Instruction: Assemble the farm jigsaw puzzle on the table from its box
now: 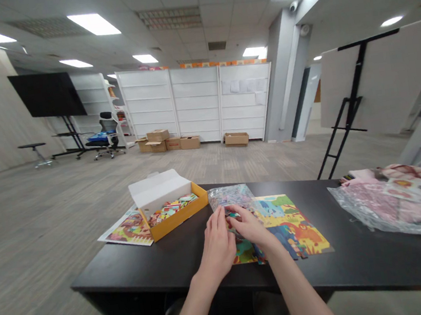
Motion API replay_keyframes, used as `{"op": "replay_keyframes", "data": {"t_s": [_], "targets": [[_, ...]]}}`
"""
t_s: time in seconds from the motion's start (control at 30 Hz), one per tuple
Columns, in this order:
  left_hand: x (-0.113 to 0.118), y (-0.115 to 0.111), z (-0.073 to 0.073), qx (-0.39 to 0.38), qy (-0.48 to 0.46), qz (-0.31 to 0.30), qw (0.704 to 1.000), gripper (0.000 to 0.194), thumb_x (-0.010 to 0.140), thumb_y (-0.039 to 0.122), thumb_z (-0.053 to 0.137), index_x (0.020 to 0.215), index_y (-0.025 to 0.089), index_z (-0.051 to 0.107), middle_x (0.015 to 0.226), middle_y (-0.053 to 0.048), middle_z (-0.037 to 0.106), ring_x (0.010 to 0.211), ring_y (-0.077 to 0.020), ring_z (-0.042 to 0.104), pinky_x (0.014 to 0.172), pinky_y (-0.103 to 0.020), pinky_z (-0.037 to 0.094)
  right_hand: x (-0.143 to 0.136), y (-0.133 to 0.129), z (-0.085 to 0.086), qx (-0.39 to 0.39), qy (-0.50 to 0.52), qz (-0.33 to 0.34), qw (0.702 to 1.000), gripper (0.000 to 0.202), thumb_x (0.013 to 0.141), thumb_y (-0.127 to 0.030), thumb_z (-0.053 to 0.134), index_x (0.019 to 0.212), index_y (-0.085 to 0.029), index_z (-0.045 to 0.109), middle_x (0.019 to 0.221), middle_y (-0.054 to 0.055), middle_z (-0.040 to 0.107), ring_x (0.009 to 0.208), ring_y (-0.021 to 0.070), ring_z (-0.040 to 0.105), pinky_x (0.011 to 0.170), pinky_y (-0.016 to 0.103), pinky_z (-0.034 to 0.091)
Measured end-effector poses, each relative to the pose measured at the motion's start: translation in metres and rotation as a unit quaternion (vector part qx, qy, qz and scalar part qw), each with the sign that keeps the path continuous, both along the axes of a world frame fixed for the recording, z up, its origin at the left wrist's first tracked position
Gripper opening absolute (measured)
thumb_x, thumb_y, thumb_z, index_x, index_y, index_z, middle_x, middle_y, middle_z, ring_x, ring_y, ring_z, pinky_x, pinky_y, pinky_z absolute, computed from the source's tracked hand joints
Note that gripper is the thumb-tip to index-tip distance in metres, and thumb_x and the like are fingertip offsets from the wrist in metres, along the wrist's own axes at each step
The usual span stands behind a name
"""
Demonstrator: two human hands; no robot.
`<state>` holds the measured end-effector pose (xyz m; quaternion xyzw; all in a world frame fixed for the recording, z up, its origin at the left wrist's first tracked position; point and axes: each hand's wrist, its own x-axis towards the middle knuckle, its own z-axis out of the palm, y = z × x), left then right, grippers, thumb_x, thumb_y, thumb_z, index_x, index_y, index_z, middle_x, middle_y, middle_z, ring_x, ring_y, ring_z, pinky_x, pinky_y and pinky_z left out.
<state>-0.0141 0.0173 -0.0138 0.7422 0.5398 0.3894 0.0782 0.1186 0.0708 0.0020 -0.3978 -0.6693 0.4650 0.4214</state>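
My left hand (216,238) and my right hand (249,227) meet over the table, fingertips close together at the near edge of a clear plastic bag (231,194). Both hands look closed on the bag, though part of the grip is hidden behind the fingers. Beneath and to the right lies a colourful jigsaw puzzle (299,226) with animal pictures, its near edge uneven. To the left, a yellow box (182,219) with its white lid (162,187) raised holds many loose puzzle pieces (173,207). A printed picture sheet (128,226) sticks out from under the box.
The black table (143,269) has its left corner near the box. On its right side lies a clear bag with pink cloth (389,201). Beyond stand cardboard boxes (157,141), an office chair (105,135), a screen on a stand (49,95) and a board on a black easel (352,87).
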Motion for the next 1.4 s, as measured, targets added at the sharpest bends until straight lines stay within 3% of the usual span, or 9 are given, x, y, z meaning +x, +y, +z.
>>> {"op": "replay_keyframes", "data": {"t_s": [0.13,0.3,0.4,0.5,0.57,0.67,0.8,0.97,1.4], "targets": [[0.000,-0.001,-0.002,0.004,0.026,0.008,1.000,0.067,0.086,0.009,0.041,0.152,0.010,0.033,0.158,-0.018,0.037,0.146,-0.0288,0.035,0.117,-0.049,0.035,0.008,-0.005,0.008,0.018,-0.022,0.013,1.000,0.041,0.082,-0.030,0.062,0.123,-0.023,0.063,0.105,0.005,0.071,0.085,0.0185,0.067,0.072,0.031,0.055],[0.002,-0.010,0.014,0.067,0.039,0.016,0.997,0.045,0.092,0.014,0.045,0.136,0.017,0.051,0.145,-0.015,0.050,0.136,-0.0292,0.045,0.111,-0.048,0.039,0.072,-0.029,0.021,0.037,-0.092,-0.046,0.994,0.028,0.086,-0.041,0.062,0.102,-0.021,0.072,0.097,0.006,0.074,0.081,0.0206,0.067,0.076,0.035,0.054],[0.009,-0.018,0.027,0.062,0.056,-0.045,0.995,0.017,0.097,0.024,0.047,0.100,0.020,0.063,0.109,-0.010,0.066,0.107,-0.0256,0.060,0.094,-0.041,0.046,0.111,-0.034,0.017,0.050,-0.154,-0.125,0.979,0.023,0.082,-0.041,0.064,0.088,-0.021,0.072,0.084,0.005,0.074,0.078,0.0221,0.067,0.072,0.035,0.052],[0.021,-0.023,0.029,0.001,0.084,-0.123,0.989,0.017,0.096,0.030,0.055,0.083,0.021,0.060,0.091,-0.005,0.066,0.092,-0.0231,0.061,0.084,-0.036,0.046,0.131,-0.034,0.007,0.041,-0.244,-0.148,0.957,0.013,0.077,-0.034,0.067,0.076,-0.021,0.072,0.071,0.004,0.071,0.064,0.0193,0.061,0.064,0.032,0.046],[0.028,-0.023,0.025,-0.042,0.097,-0.143,0.984,0.015,0.092,0.035,0.063,0.089,0.021,0.062,0.096,-0.005,0.066,0.096,-0.0249,0.061,0.085,-0.038,0.047,0.133,-0.035,0.001,0.033,-0.288,-0.150,0.945,0.009,0.075,-0.030,0.070,0.072,-0.022,0.073,0.068,0.003,0.070,0.060,0.0179,0.058,0.061,0.031,0.043],[0.036,-0.020,0.018,-0.073,0.101,-0.148,0.981,0.032,0.087,0.043,0.069,0.110,0.021,0.062,0.114,-0.009,0.066,0.110,-0.0297,0.058,0.096,-0.043,0.045,0.127,-0.036,-0.003,0.050,-0.318,-0.161,0.933,0.009,0.073,-0.030,0.073,0.078,-0.023,0.076,0.078,0.005,0.071,0.070,0.0202,0.060,0.068,0.032,0.046],[0.038,-0.016,0.013,-0.087,0.098,-0.156,0.979,0.052,0.086,0.043,0.070,0.131,0.023,0.054,0.134,-0.012,0.060,0.128,-0.0332,0.049,0.109,-0.050,0.036,0.122,-0.036,-0.004,0.051,-0.312,-0.152,0.937,0.039,0.067,-0.031,0.080,0.106,-0.025,0.077,0.110,0.009,0.067,0.094,0.0249,0.063,0.089,0.038,0.048],[0.036,-0.014,0.012,-0.105,0.090,-0.163,0.977,0.047,0.085,0.042,0.073,0.124,0.021,0.058,0.129,-0.011,0.061,0.124,-0.0318,0.051,0.107,-0.048,0.038,0.121,-0.037,-0.002,0.029,-0.304,-0.120,0.945,0.043,0.064,-0.029,0.084,0.106,-0.024,0.077,0.115,0.010,0.063,0.107,0.0287,0.060,0.101,0.042,0.045],[0.028,-0.012,0.016,-0.115,0.093,-0.148,0.978,0.032,0.090,0.030,0.069,0.119,0.021,0.062,0.121,-0.009,0.065,0.118,-0.0289,0.056,0.102,-0.043,0.042,0.109,-0.042,0.011,0.037,-0.299,-0.075,0.951,0.035,0.068,-0.020,0.076,0.103,-0.023,0.076,0.108,0.007,0.066,0.099,0.0252,0.062,0.092,0.038,0.047]]}}
